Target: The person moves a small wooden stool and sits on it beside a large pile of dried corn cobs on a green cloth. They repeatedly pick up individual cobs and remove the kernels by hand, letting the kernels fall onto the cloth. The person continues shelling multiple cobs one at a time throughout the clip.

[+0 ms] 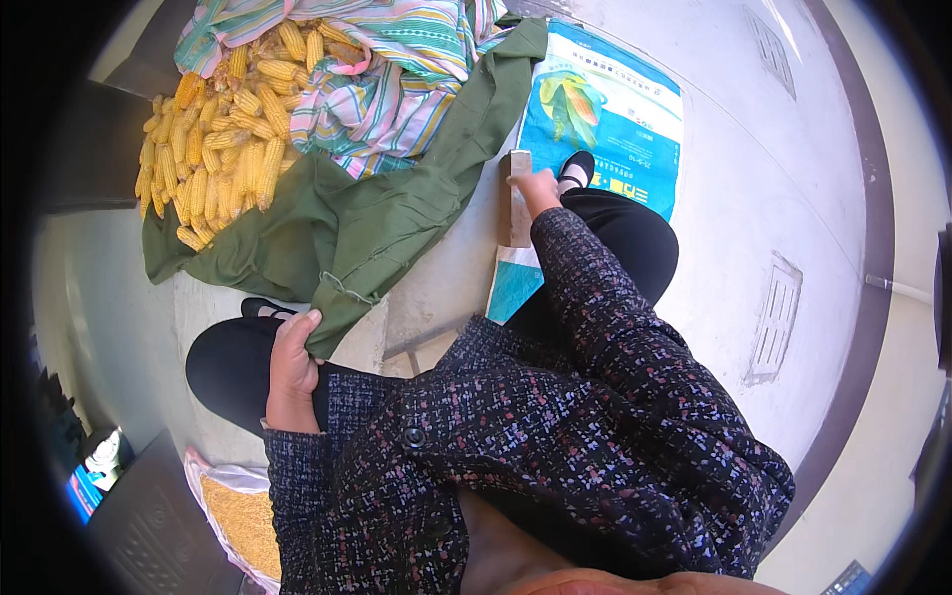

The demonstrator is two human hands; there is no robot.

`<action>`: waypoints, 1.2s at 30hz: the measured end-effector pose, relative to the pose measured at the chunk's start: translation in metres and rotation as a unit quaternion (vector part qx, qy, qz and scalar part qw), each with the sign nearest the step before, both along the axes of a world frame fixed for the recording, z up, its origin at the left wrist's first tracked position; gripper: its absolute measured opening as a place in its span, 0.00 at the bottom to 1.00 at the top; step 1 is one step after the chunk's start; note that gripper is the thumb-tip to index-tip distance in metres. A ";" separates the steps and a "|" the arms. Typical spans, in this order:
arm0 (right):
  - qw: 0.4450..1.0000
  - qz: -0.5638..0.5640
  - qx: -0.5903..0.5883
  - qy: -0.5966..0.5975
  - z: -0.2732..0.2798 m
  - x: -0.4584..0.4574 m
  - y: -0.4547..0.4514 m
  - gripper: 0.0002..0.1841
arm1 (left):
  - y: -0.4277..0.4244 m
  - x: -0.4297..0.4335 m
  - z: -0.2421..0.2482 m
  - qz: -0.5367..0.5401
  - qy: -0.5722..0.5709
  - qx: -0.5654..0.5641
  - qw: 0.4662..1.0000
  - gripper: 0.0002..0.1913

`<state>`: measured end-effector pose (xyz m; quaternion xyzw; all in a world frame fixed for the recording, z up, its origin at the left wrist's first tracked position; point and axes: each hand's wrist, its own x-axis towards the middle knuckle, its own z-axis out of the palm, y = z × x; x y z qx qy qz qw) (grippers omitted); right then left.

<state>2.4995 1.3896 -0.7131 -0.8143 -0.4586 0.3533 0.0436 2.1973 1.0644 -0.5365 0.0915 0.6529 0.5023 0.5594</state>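
My left hand [294, 357] pinches the near corner of a green cloth [372, 245], between my knees. The cloth stretches away from it, partly beneath a heap of husked yellow corn cobs [223, 149] and along the heap's right side. My right hand [537, 192] is closed around a wooden block [515, 216] beside my right leg. Under that leg and shoe lies a blue and white printed woven sack [639, 119], which shows a picture of corn and bears writing. A striped cloth [387, 97] covers the back and right part of the cob heap.
At lower left, a white sack [212, 513] holds loose corn kernels [242, 520]. Next to it is a dark chair-like panel [156, 520]. Slotted plates [775, 320] are set in the pale floor [729, 245] on the right, near a dark border strip [881, 245].
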 end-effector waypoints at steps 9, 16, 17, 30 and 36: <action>0.996 -0.037 -0.032 0.080 -0.117 0.042 -0.006 0.25 | 0.021 0.010 0.018 0.094 -0.032 -0.084 0.991 0.14; 0.999 0.021 0.018 0.022 -0.052 0.007 0.022 0.24 | 0.041 0.024 0.036 0.092 -0.053 -0.093 0.990 0.14; 0.999 0.030 0.040 0.011 -0.049 -0.001 0.030 0.25 | 0.041 0.024 0.035 0.086 -0.051 -0.095 0.991 0.14; 0.996 0.082 0.011 -0.020 -0.044 -0.012 0.050 0.33 | 0.041 0.024 0.040 0.002 -0.079 -0.066 0.995 0.14; 0.995 0.088 0.019 -0.035 -0.046 -0.012 0.051 0.30 | 0.041 0.027 0.040 0.010 -0.078 -0.072 0.994 0.13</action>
